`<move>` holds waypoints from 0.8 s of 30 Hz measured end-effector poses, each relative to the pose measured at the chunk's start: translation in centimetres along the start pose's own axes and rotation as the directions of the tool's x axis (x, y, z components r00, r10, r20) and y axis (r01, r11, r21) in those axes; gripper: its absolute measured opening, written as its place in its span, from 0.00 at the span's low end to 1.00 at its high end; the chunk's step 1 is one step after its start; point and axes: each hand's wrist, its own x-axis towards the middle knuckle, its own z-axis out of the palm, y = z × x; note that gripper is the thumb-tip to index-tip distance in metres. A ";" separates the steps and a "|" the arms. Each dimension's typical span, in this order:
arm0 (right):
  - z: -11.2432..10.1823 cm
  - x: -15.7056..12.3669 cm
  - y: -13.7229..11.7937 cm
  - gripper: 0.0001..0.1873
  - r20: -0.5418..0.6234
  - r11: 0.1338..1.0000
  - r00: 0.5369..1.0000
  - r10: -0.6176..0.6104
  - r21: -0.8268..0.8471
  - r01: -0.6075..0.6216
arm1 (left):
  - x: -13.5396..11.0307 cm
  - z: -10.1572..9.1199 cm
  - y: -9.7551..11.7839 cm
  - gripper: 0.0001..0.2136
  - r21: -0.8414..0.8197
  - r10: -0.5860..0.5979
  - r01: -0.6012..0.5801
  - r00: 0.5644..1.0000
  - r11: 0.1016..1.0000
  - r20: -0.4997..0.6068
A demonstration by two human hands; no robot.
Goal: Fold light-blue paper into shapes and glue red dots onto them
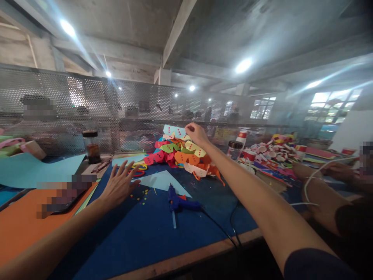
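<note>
My right hand (198, 134) pinches the end of a light blue paper strip with red dots (171, 130) at the top of a heap of folded paper pieces (188, 158). The heap is red, green, orange, yellow and pink, and many pieces carry dots. My left hand (121, 182) hovers or rests near the table with its fingers spread, holding nothing. By its fingertips are yellow and red loop handles (142, 169), seemingly scissors. A light blue paper sheet (160, 181) lies between my hands, with a blue glue gun (175, 201) in front of it.
Orange paper (20, 225) and a phone (68, 200) lie at left, a dark-lidded jar (92, 147) behind. A second jar (234, 149) and piled paper cups (262, 149) stand at right, near another person's arm (320, 190). Perforated metal screen (131, 93) spans the back. A cord (218, 225) crosses the table edge.
</note>
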 end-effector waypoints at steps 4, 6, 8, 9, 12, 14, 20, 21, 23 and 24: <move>0.1 0.4 0.3 0.14 0.045 1.000 0.999 0.015 0.012 -0.016 | -0.2 0.8 -0.5 0.24 0.013 -0.044 0.044 0.998 0.999 -0.044; 0.0 0.8 0.8 0.15 0.060 0.999 0.998 0.030 0.024 -0.031 | -0.5 1.3 -0.8 0.23 0.009 -0.060 0.061 0.997 0.998 -0.050; 0.0 1.2 1.5 0.16 0.068 0.998 0.996 0.049 0.037 -0.052 | -0.7 1.6 -1.0 0.22 0.008 -0.080 0.080 0.995 0.997 -0.052; 0.0 1.5 1.9 0.16 0.070 0.997 0.996 0.060 0.043 -0.063 | -0.7 1.8 -1.0 0.22 0.007 -0.088 0.089 0.995 0.996 -0.054; 0.2 2.3 3.1 0.17 0.067 0.994 0.994 0.089 0.058 -0.093 | -0.7 2.0 -1.1 0.21 0.004 -0.106 0.106 0.993 0.994 -0.059; 0.3 2.8 3.8 0.17 0.063 0.991 0.992 0.111 0.062 -0.115 | -0.6 2.1 -1.1 0.21 0.004 -0.109 0.110 0.992 0.994 -0.062; 1.0 3.9 5.2 0.18 0.085 0.982 0.981 0.174 0.057 -0.179 | -0.6 2.2 -1.0 0.21 0.008 -0.107 0.108 0.992 0.994 -0.060; 1.1 4.0 5.4 0.18 0.093 0.981 0.979 0.180 0.056 -0.185 | -0.6 2.2 -1.0 0.21 0.008 -0.108 0.109 0.992 0.994 -0.060; 1.3 4.1 5.7 0.18 0.106 0.979 0.976 0.192 0.055 -0.199 | -0.5 2.2 -1.0 0.21 0.009 -0.109 0.110 0.992 0.994 -0.058; 1.3 4.2 5.8 0.18 0.111 0.977 0.974 0.199 0.056 -0.206 | -0.5 2.2 -1.0 0.21 0.011 -0.109 0.110 0.992 0.994 -0.058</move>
